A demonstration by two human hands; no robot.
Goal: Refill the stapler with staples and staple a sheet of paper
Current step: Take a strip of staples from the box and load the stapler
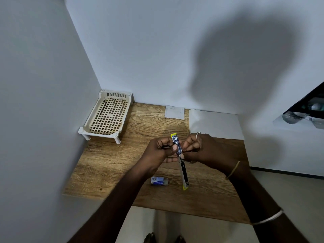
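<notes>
A yellow-tipped metal stapler (183, 170) is swung fully open into one long line above the wooden table (108, 165). My left hand (161, 150) grips its upper half beside the hinge, thumb pressed on the staple channel (176, 142). My right hand (201, 149) pinches the same part from the other side; whether a staple strip is between its fingers I cannot tell. The stapler's lower half hangs free toward me. A small blue-and-white staple box (159, 181) lies on the table below my left wrist. A white sheet of paper (215, 124) lies at the back right.
A cream plastic lattice tray (107, 115) on short legs stands in the back left corner. A small white paper square (174, 112) lies against the back wall. White walls close in the table on the left and behind; its front edge faces me.
</notes>
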